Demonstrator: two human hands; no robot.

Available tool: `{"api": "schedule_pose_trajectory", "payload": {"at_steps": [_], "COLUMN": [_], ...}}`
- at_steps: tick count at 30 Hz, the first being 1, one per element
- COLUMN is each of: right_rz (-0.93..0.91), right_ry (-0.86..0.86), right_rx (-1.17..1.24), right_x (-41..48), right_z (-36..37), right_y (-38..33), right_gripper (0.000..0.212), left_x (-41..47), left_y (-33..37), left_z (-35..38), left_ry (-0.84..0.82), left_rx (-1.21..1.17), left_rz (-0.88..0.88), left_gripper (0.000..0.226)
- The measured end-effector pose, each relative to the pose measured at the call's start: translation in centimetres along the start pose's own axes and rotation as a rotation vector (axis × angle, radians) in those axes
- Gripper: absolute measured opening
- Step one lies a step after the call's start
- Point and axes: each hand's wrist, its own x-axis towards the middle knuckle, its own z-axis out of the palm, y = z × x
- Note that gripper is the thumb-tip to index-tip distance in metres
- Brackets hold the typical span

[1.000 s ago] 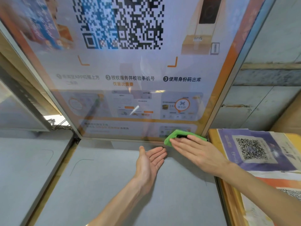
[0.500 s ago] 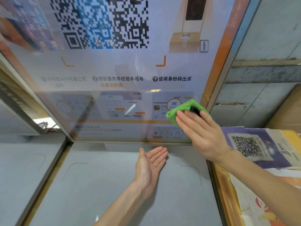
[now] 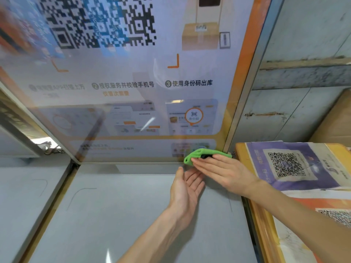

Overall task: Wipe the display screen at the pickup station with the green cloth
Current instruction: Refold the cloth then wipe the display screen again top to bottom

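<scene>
The display screen [image 3: 133, 76] fills the upper half of the view, showing a large QR code and orange-framed instructions. A folded green cloth [image 3: 197, 154] lies against the screen's bottom right corner. My right hand [image 3: 222, 172] presses the cloth flat to the glass with straight fingers. My left hand [image 3: 187, 186] sits just below, palm up and fingers relaxed, resting edge-on against the grey shelf [image 3: 117, 215] under the screen. It holds nothing.
A metal frame post [image 3: 245, 95] borders the screen on the right. Beyond it stands a grey wall [image 3: 303, 111] and a cardboard box [image 3: 334, 122]. Printed sheets with QR codes [image 3: 288, 164] lie on a yellow-edged counter at the right. Another panel [image 3: 17, 130] adjoins at the left.
My right hand has slid the cloth down the screen, from beside the orange circle icon to the bottom right corner. The left hand has stayed where it was.
</scene>
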Motion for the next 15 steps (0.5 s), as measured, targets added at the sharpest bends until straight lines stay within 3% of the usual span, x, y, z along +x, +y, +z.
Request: {"api": "schedule_pose_trajectory", "payload": {"at_steps": [5, 8, 9, 12, 15], "right_rz": [0.058, 0.181, 0.214, 0.334, 0.484], "right_ry": [-0.109, -0.173, -0.184, -0.157, -0.115], "right_rx": [0.252, 0.49, 0.544, 0.707, 0.843], "right_x": [-1.2, -1.5, -1.6, -0.7, 0.9], "right_z": [0.2, -0.7, -1.2, -3.2, -5.5], "right_y": [-1.9, -3.3, -3.8, -5.1, -6.6], "right_gripper": [0.068, 0.092, 0.091, 0.058, 0.048], "left_x": [-0.6, -1.0, -1.3, -2.1, -3.1], "left_y": [-1.2, -1.5, -1.6, -1.5, -0.8], "left_z": [0.9, 0.9, 0.9, 0.5, -0.3], "left_ry": [-0.048, -0.007, 0.005, 0.061, 0.085], "left_rx": [0.046, 0.197, 0.26, 0.385, 0.402], "left_rz": [0.008, 0.023, 0.032, 0.087, 0.141], "left_gripper": [0.039, 0.035, 0.034, 0.033, 0.034]}}
